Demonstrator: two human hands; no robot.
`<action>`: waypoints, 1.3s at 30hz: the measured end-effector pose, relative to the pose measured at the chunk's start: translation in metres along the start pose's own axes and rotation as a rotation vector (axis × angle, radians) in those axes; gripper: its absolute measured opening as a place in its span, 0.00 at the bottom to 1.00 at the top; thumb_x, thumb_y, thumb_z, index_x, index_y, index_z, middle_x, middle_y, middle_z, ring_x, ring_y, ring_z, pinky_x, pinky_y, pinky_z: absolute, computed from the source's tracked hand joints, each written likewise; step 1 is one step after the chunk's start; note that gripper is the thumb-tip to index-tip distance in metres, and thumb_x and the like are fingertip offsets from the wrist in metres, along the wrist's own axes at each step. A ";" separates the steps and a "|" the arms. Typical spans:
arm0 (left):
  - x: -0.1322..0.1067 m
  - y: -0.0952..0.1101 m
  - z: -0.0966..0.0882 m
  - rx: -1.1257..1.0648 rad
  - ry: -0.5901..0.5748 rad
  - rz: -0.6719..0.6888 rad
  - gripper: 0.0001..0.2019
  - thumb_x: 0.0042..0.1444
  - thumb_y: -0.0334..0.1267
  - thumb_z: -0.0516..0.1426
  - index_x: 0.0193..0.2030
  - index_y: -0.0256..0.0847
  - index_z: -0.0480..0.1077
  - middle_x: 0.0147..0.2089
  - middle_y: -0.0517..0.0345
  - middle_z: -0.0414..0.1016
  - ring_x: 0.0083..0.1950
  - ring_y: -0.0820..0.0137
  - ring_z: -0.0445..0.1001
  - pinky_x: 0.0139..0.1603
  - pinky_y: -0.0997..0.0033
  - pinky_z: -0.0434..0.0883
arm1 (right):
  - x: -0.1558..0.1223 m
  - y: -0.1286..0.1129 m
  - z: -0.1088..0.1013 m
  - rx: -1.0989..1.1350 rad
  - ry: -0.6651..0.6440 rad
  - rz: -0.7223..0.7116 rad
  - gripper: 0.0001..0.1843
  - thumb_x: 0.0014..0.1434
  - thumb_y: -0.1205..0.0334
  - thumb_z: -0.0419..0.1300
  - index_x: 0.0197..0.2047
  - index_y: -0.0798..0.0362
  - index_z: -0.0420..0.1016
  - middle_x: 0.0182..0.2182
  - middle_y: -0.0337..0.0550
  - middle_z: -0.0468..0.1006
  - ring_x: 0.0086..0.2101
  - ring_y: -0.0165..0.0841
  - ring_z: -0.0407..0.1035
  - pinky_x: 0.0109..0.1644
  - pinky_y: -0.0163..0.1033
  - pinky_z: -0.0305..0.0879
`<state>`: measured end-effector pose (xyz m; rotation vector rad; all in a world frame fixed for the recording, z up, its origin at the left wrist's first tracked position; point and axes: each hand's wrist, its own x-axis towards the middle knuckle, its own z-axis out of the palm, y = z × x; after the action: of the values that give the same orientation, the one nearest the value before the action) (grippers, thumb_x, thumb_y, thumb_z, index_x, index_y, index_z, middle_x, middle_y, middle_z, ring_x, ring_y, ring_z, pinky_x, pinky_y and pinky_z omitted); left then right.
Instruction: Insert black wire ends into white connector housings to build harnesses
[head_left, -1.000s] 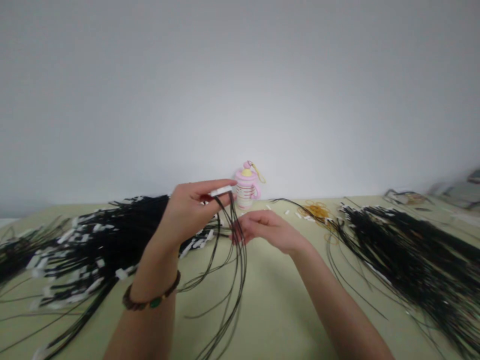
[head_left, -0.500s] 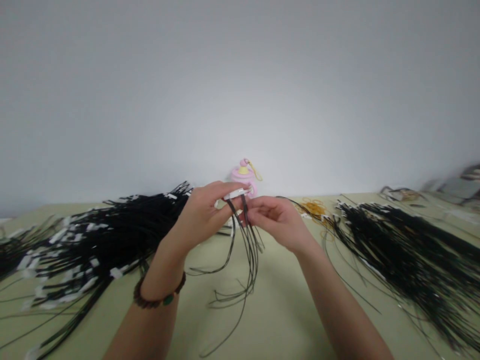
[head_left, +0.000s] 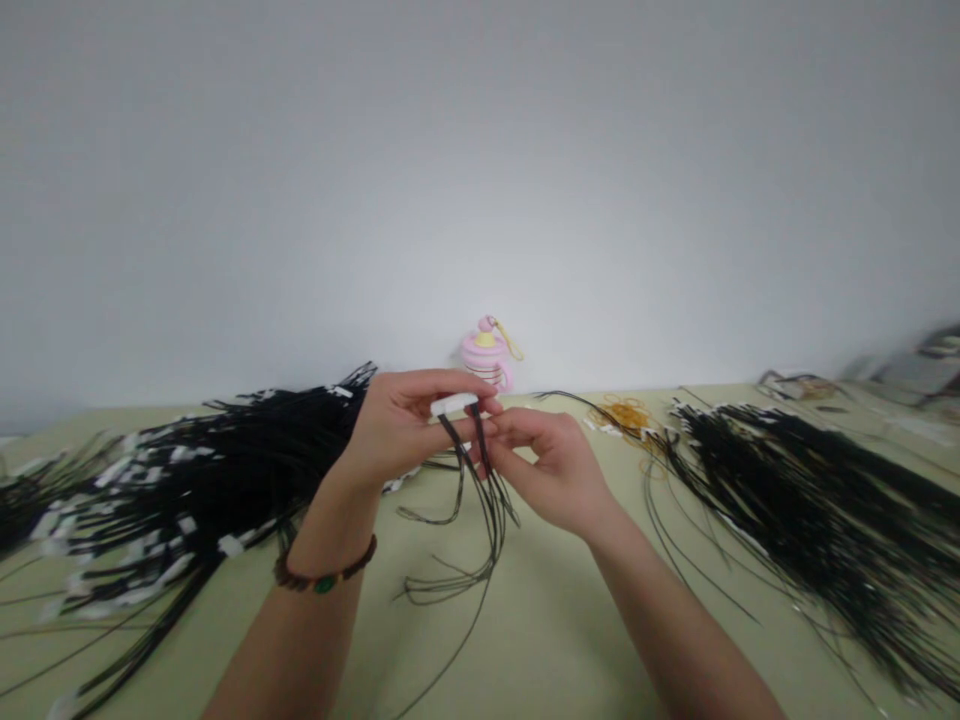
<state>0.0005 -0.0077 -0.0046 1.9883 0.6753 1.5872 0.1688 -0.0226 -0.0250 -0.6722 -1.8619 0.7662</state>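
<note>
Between the fingers and thumb of my left hand (head_left: 397,425) is a white plastic connector (head_left: 454,404). Thin black wires (head_left: 491,520) come out of its lower side and hang down in loose curves above the table. My right hand (head_left: 551,460) is closed, its fingertips pinching the wires just below the connector's right end, against the left fingertips. Which single wire it grips is hidden. A beaded bracelet (head_left: 326,580) circles my left wrist.
A large heap of black wires with white connectors (head_left: 247,470) covers the table's left side. On the right lies another spread of black wires (head_left: 795,520). Yellow rubber bands (head_left: 626,415) sit near the wall, and a pink striped cup (head_left: 484,355) stands behind my hands.
The connector has shifted slightly left and down, with its wires. My right hand has also moved a little lower, its fingertips staying close to the left ones.
</note>
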 end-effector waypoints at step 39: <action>-0.012 0.022 -0.053 0.399 0.078 -0.023 0.11 0.53 0.42 0.64 0.44 0.52 0.79 0.31 0.62 0.82 0.29 0.72 0.77 0.32 0.75 0.74 | -0.001 0.192 0.066 -0.431 -0.143 0.332 0.18 0.58 0.57 0.63 0.50 0.55 0.73 0.41 0.44 0.76 0.41 0.33 0.70 0.50 0.46 0.68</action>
<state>-0.0524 -0.0284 0.0113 2.1899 1.1152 1.6205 0.1300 0.0871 -0.1913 -1.2511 -2.0978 0.6338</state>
